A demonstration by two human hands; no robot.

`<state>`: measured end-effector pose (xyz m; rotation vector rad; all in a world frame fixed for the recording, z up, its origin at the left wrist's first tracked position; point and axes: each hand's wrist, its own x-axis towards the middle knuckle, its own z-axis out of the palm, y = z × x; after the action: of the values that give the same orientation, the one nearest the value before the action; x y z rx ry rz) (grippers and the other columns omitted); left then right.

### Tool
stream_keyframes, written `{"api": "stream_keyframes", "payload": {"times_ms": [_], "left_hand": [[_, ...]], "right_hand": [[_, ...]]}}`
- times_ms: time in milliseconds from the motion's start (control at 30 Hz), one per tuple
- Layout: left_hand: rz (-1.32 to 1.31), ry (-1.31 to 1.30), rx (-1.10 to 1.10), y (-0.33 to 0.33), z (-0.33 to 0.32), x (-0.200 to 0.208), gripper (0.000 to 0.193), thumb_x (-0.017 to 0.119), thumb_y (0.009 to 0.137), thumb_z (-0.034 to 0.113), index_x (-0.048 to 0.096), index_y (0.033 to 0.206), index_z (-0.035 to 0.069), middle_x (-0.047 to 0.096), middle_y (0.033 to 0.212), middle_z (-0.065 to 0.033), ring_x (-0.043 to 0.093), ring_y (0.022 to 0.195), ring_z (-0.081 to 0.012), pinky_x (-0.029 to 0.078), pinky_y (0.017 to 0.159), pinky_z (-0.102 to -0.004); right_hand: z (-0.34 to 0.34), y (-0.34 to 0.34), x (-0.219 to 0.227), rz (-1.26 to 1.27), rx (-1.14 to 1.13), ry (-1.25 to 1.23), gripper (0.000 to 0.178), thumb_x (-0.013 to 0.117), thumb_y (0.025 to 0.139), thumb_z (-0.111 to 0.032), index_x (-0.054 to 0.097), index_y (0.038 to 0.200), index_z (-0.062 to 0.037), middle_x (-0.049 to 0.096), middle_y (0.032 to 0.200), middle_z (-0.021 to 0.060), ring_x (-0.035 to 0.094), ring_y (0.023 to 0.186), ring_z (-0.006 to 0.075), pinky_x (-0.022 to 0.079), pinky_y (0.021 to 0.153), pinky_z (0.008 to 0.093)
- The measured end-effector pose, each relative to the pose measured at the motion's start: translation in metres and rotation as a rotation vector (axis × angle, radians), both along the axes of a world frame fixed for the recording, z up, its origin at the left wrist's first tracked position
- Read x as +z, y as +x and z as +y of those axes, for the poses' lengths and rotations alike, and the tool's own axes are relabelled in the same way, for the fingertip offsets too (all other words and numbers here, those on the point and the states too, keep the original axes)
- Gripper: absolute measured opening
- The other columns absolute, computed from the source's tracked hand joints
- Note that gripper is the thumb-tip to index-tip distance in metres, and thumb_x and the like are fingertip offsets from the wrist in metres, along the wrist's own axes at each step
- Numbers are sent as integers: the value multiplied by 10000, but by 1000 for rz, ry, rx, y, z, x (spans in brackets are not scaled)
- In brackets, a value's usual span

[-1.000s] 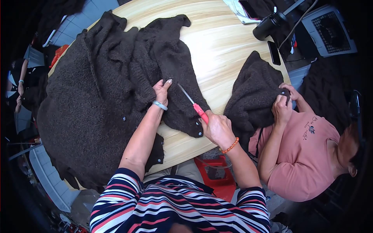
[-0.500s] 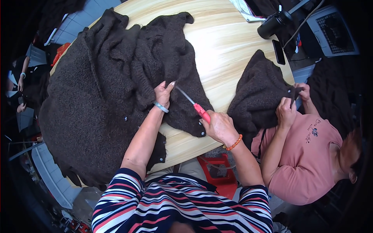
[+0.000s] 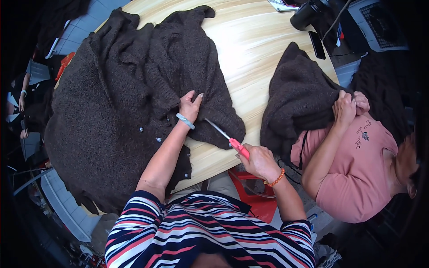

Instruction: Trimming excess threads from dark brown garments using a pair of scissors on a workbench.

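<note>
A dark brown knitted cardigan (image 3: pixel 103 111) with several small shiny buttons lies spread over the left of the table. On its middle rests my left hand (image 3: pixel 191 108), thumb and fingers pinching the knit near a ribbed edge. My right hand (image 3: pixel 261 163) is wrapped round the red handle of a slim tool (image 3: pixel 237 145) with a long, pointed metal end; whether it is a pair of narrow scissors or a single shaft, I cannot make out. The tip points up and left over the cardigan, a little way from my left hand.
At the right, a co-worker in a pink shirt (image 3: pixel 357 183) handles another dark brown knit piece (image 3: pixel 301 96). A phone (image 3: pixel 317 44) and a black bottle (image 3: pixel 308 14) are at the table's (image 3: pixel 241 53) far right. A red stool (image 3: pixel 257 196) stands below its near edge.
My right hand has drawn the tool down and to the right, away from my left hand. The co-worker's hands have shifted, and their knit piece is now folded over differently.
</note>
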<state>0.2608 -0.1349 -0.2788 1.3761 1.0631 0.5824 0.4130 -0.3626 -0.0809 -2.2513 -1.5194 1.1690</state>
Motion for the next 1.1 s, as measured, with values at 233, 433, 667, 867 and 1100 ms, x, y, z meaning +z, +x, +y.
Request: {"api": "stream_keyframes", "payload": {"times_ms": [233,433,667,867,1100], "left_hand": [[615,768,-795,-6,-80,115,1234,912,523,344,235,1538,161,171,1577,-221,357,1339,-389,306,1070,-492],[633,898,-826,34,-65,66,539,691,692,88,590,1221,127,585,1158,-158,604,1004,-307,502,768,-383],[53,613,-275,134,53,182,344,523,665,-55,671,976,-42,702,886,-217,692,865,-310,527,805,-388],[-689,452,-81,222,157,313,221,558,844,65,708,992,3,695,869,-89,630,773,-209,515,721,-340],[-629,308,-126,274,215,328,259,641,861,133,676,1065,-23,693,1012,-133,644,899,-261,513,782,-364]], "right_hand": [[-43,16,-11,-107,-244,66,167,607,896,-217,596,956,-62,646,762,237,639,752,444,499,699,537],[-60,4,-6,-44,-337,93,141,610,891,-167,596,967,-48,651,812,229,640,798,433,497,713,513],[-84,16,-6,43,-551,231,119,606,876,-97,602,975,-32,656,830,206,643,800,418,501,689,462],[-95,28,-12,65,-633,230,145,611,866,-72,608,1002,-23,659,844,203,648,811,412,512,708,446],[-85,38,-28,33,-512,285,137,546,896,-29,590,1022,-2,656,797,140,690,707,218,534,666,331]]}}
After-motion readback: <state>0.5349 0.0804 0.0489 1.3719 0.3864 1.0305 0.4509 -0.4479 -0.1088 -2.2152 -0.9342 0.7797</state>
